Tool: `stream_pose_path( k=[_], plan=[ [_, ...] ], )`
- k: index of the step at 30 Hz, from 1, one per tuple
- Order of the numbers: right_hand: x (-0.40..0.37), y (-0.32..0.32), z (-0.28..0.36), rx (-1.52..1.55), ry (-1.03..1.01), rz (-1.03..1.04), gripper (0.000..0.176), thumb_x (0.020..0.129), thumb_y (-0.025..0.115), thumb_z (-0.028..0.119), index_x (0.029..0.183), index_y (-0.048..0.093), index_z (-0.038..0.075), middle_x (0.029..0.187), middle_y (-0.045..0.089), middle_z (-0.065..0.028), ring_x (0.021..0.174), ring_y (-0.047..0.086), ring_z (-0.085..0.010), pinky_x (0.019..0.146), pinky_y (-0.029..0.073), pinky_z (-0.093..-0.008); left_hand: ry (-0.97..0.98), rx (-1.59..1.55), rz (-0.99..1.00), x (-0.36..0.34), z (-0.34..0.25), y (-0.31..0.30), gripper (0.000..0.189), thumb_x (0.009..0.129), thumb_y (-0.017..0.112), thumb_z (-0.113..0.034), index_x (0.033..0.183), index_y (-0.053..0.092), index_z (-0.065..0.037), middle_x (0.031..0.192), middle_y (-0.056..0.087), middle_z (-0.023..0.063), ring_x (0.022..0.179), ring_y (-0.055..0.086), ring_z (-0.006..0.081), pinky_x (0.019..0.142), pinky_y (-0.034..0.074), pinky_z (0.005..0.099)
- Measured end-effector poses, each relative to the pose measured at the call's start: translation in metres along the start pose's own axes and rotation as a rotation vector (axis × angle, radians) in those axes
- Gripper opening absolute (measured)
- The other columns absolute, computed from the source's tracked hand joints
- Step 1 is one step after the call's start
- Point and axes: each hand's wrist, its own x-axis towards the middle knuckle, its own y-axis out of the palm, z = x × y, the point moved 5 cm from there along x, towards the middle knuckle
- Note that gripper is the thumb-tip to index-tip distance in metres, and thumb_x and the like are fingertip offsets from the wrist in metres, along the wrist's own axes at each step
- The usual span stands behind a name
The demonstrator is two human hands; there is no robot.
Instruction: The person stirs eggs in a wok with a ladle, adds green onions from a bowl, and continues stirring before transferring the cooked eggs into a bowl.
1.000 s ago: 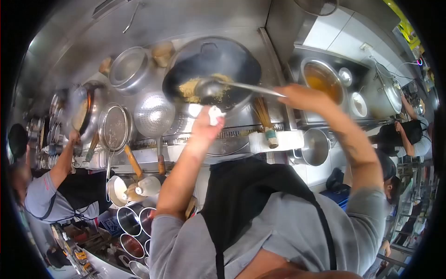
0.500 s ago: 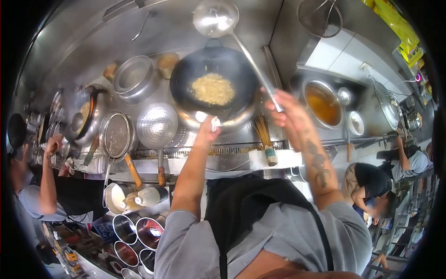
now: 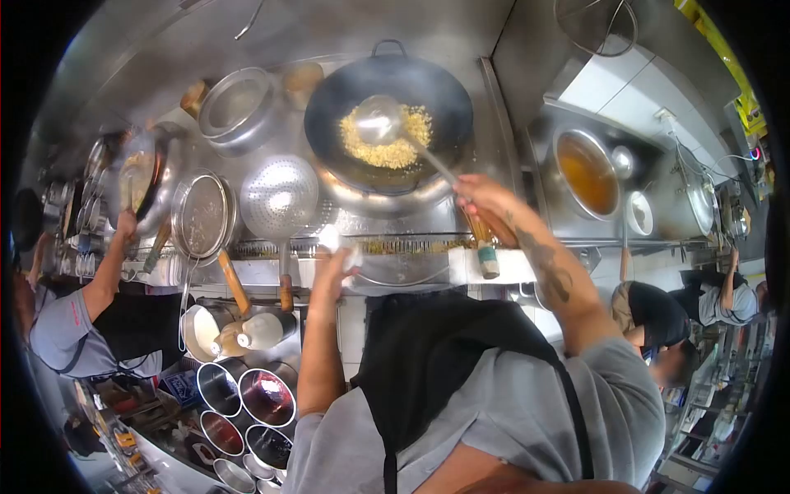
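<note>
A black wok holds loose yellow food. The metal bowl of a long-handled ladle rests over the food, hiding part of it. My right hand is closed on the ladle's handle, right of the wok. My left hand is closed on a white cloth, below the wok near the stove's front edge and apart from the wok. A perforated strainer lies left of the wok.
An orange liquid fills a round pot at the right. A bamboo brush lies by the front edge. Sauce containers stand lower left. A co-worker's arm works at the left; other people are at the right.
The ladle has come down from above the wok onto the food. My left hand with the cloth has moved off the wok's near rim, toward my body. The co-worker's hand has moved up to another pan.
</note>
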Motion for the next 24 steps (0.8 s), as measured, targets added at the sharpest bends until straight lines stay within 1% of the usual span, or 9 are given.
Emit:
stream_pose_path(
  k=[1,3,6,9,12,15,18,21,24],
  plan=[
    [0.003,0.001,0.007,-0.085,-0.012,-0.038,0.029,0.093,0.051,0.017,0.118,0.048,0.003,0.065,0.050,-0.0005,0.041,0.045,-0.0096,0.034,0.041,-0.0288,0.017,0.151,-0.130,-0.002,-0.003,-0.013,0.053,0.077,0.063,-0.025,0.120,0.041,-0.002,0.108,0.053,0.0122,0.088,0.060,0.0217,0.066,0.054,0.0409],
    [0.000,-0.001,0.024,-0.402,-0.173,-0.258,0.027,0.093,0.052,0.018,0.113,0.052,0.001,0.061,0.052,-0.0035,0.042,0.049,-0.0106,0.037,0.041,-0.0291,-0.027,0.443,-0.176,-0.010,-0.011,-0.026,0.059,0.076,0.063,-0.025,0.119,0.038,0.006,0.108,0.055,0.0186,0.088,0.061,0.0303,0.072,0.053,0.0452],
    [0.004,0.003,0.037,-0.751,-0.435,-0.497,0.033,0.091,0.051,0.015,0.116,0.050,-0.005,0.063,0.057,-0.0144,0.042,0.053,-0.0171,0.045,0.045,-0.0340,0.231,1.111,-0.303,0.020,0.021,-0.057,0.065,0.075,0.062,-0.024,0.120,0.034,0.013,0.108,0.053,0.0282,0.092,0.060,0.0409,0.080,0.051,0.0466],
    [0.019,0.007,0.035,-0.836,-0.310,-0.292,0.032,0.091,0.052,0.018,0.115,0.052,-0.004,0.064,0.058,-0.0142,0.042,0.053,-0.0170,0.044,0.044,-0.0333,0.152,1.317,-0.344,0.014,0.030,-0.043,0.070,0.075,0.061,-0.023,0.124,0.029,0.015,0.107,0.050,0.0355,0.094,0.057,0.0473,0.085,0.048,0.0465],
    [-0.026,0.007,0.040,-0.863,-0.329,-0.208,0.027,0.092,0.052,0.019,0.109,0.054,-0.001,0.061,0.055,-0.0085,0.042,0.052,-0.0141,0.042,0.042,-0.0305,0.216,1.331,-0.353,0.016,0.030,-0.042,0.076,0.075,0.062,-0.024,0.127,0.024,0.015,0.106,0.050,0.0339,0.093,0.057,0.0462,0.082,0.049,0.0470],
    [-0.078,0.013,0.037,-0.527,-0.261,-0.091,0.020,0.093,0.051,0.019,0.102,0.056,0.003,0.058,0.050,-0.0012,0.041,0.048,-0.0096,0.039,0.040,-0.0274,0.169,1.368,-0.344,0.015,0.037,-0.045,0.081,0.074,0.064,-0.027,0.129,0.022,0.015,0.106,0.051,0.0325,0.093,0.058,0.0448,0.081,0.050,0.0467],
    [-0.059,0.004,0.018,-0.168,0.048,-0.053,0.014,0.094,0.049,0.018,0.099,0.055,0.007,0.059,0.046,0.0033,0.040,0.042,-0.0059,0.036,0.037,-0.0249,0.112,1.372,-0.335,0.019,0.039,-0.047,0.086,0.072,0.067,-0.031,0.130,0.022,0.015,0.107,0.051,0.0317,0.094,0.058,0.0435,0.080,0.050,0.0462],
    [-0.031,0.008,0.021,-0.295,-0.078,-0.054,0.012,0.094,0.050,0.018,0.102,0.053,0.009,0.064,0.049,0.0026,0.040,0.040,-0.0050,0.035,0.036,-0.0249,0.108,1.375,-0.308,0.012,0.026,-0.040,0.087,0.070,0.069,-0.035,0.129,0.027,0.013,0.107,0.050,0.0285,0.091,0.058,0.0412,0.078,0.051,0.0460],
    [-0.038,0.008,0.023,-0.019,0.017,0.006,0.013,0.094,0.050,0.018,0.103,0.052,0.008,0.064,0.049,0.0024,0.041,0.040,-0.0055,0.035,0.036,-0.0250,0.076,1.408,-0.362,-0.002,0.012,-0.036,0.091,0.069,0.071,-0.033,0.132,0.024,0.011,0.110,0.050,0.0297,0.093,0.058,0.0427,0.080,0.050,0.0451]
  ],
)
